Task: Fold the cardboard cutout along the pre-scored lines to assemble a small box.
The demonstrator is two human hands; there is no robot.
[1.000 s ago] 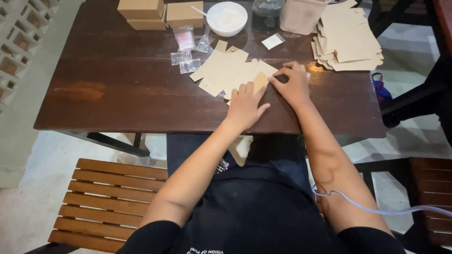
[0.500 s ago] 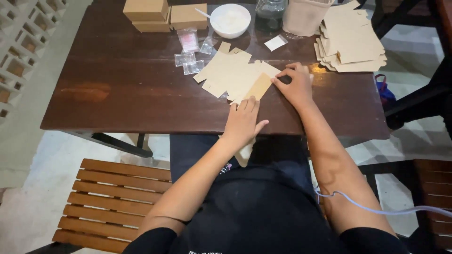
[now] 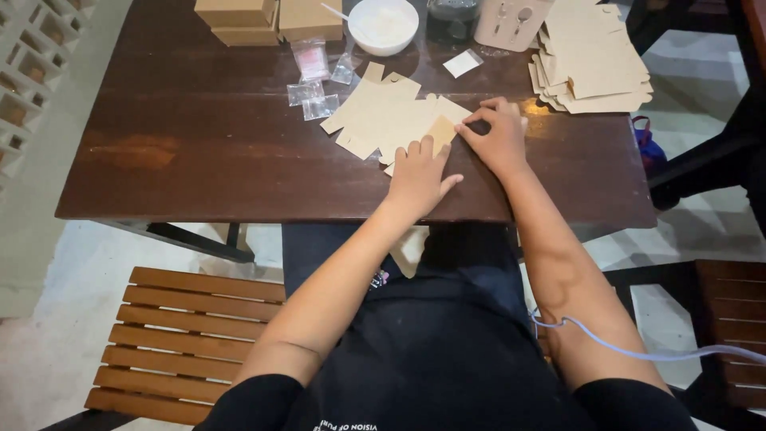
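- Two bare hands are working one flat kraft box blank (image 3: 391, 120), lying at the centre of the dark wooden table (image 3: 199, 160), within easy reach.
- Left hand (image 3: 416, 177) is pressing palm-down on the blank's near edge at 6 o'clock, fingers spread fairly wide and flat, apparently pinning the card so it stays put.
- Right hand (image 3: 499, 137) is sitting at the blank's 3 o'clock edge, fingers curled narrow, tips pinching or creasing a flap; how firmly, I cannot tell.
- Stack of unfolded blanks (image 3: 594, 64) is waiting at 2 o'clock.
- Small clear plastic bags (image 3: 315, 92) are lying at 10 o'clock, beside a white bowl (image 3: 383, 24) at 12.
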